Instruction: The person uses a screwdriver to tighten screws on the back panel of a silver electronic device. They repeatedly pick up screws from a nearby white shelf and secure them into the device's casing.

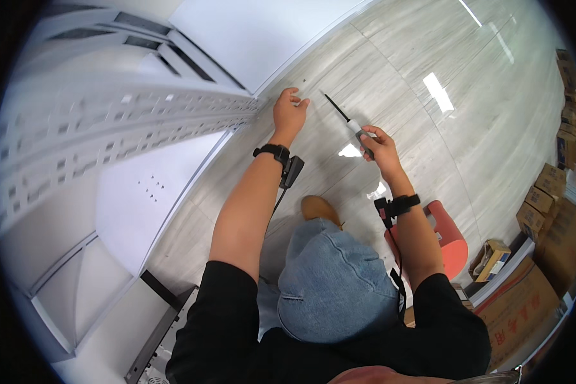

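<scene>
In my right hand [381,148] is a screwdriver [356,127] with a thick grey and white handle and a long dark shaft. My fingers wrap its handle, and the tip points up and to the left, above the floor. My left hand [290,116] hovers left of that tip, close to a white perforated metal upright [192,109]. Its fingers are loosely bent, with the thumb apart from them, and nothing shows between them. Several small dark dots, too small to tell as screws or holes, mark a white panel [173,198] on the left.
A white metal frame with panels [249,38] fills the left side. A red stool [453,246] stands beside my right forearm. Cardboard boxes [515,313] line the right edge. Black straps with small devices [292,170] sit on both wrists, cables trailing. The floor [390,70] is pale wood-look tile.
</scene>
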